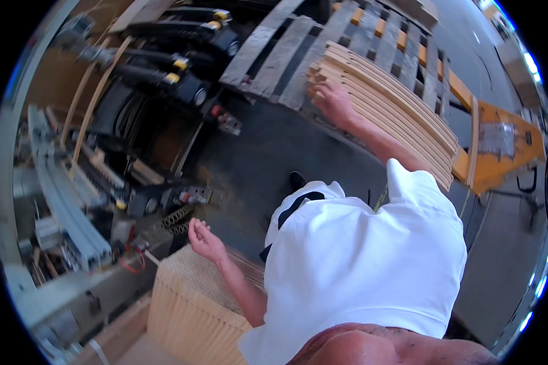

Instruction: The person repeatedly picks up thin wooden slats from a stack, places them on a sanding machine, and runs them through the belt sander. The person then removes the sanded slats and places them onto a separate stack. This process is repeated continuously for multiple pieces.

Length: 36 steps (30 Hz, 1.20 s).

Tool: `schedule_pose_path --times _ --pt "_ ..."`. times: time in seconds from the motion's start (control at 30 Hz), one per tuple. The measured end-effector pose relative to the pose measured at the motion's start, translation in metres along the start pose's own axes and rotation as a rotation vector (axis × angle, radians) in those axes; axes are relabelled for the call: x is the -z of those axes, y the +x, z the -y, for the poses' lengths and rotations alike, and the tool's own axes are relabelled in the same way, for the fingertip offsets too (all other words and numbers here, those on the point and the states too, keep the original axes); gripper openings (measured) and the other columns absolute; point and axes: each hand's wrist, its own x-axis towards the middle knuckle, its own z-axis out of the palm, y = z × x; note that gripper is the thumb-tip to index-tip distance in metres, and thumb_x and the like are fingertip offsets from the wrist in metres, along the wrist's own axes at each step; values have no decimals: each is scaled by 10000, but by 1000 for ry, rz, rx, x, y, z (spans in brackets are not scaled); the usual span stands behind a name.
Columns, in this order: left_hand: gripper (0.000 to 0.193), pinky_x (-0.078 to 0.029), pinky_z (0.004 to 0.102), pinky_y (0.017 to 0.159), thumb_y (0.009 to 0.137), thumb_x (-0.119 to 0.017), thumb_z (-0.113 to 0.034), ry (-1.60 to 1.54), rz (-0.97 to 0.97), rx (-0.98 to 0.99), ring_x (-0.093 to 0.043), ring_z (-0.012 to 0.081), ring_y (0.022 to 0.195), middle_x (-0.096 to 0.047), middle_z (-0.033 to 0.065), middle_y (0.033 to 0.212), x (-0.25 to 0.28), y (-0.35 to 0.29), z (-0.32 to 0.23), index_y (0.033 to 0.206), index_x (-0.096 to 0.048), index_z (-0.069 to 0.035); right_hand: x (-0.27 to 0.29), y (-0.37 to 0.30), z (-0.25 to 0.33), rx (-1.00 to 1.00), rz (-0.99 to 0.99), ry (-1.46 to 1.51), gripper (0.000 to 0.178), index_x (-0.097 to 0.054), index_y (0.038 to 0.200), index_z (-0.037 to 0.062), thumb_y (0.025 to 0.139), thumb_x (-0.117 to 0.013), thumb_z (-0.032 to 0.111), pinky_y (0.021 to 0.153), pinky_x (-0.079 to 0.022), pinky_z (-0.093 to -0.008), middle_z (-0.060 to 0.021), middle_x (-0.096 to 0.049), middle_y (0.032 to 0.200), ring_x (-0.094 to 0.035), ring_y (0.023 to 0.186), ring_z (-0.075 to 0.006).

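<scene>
A layered stack of long, light wooden strips (396, 112) lies on a grey slatted pallet (274, 58). My right hand (333, 102) reaches across to the far left end of this stack. Its fingers bend round the ends of the strips on the side facing me; the fingertips are partly hidden. My left hand (206, 241) hovers at the lower left, loosely curled, with nothing visible in it. Beneath that forearm stands a second, tightly packed block of light wooden pieces (195, 304), next to a machine's edge.
A yellow pallet truck (508, 146) is under the pallet on the right. Dark machinery with yellow-tipped parts (170, 76) fills the upper left. A grey metal rail (67, 194) and a coiled black hose (178, 219) lie left of my left hand. Grey floor (243, 164) separates the machine and pallet.
</scene>
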Motion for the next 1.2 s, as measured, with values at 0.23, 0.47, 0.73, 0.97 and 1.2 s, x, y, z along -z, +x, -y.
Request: schedule_pose_path --times 0.23,0.47,0.73,0.97,1.2 --pt "300 -525 264 774 962 -577 -167 5 402 58 -639 137 885 -677 95 991 -131 65 -1 1198 -605 17 77 -108 -171 -452 -90 -649 278 -613 1074 70 802 -638 122 884 -449 -453 -122 -619 1087 -577 1004 -327" --pt "236 -520 298 797 914 -634 -172 261 445 -127 -657 170 872 -691 103 1002 -183 130 -12 1105 -676 -40 76 -126 -186 -409 -160 -667 75 -601 890 50 831 -593 96 791 -465 -483 -153 -605 899 -585 884 -367" --pt "262 -527 369 803 857 -660 -178 372 235 -361 -672 283 895 -681 173 995 -174 340 -12 1074 -679 -32 92 -65 -117 -425 51 -487 305 -550 1197 42 892 -566 36 848 -455 -459 -157 -571 1056 -548 1012 -366" --pt "528 -387 469 1053 862 -630 -306 866 23 -318 -398 358 1317 -472 173 1387 -150 589 -64 1316 -518 -61 53 91 25 -358 15 -196 409 -553 1279 39 880 -565 -51 843 -480 -397 -162 -572 1126 -578 1013 -345" --pt "701 -185 535 1140 833 -664 -353 1069 67 -347 -273 355 1389 -322 137 1486 -160 714 -85 1414 -379 -85 -13 256 162 -243 136 -28 390 -600 1223 60 841 -612 -17 802 -492 -389 -143 -570 1100 -587 972 -330"
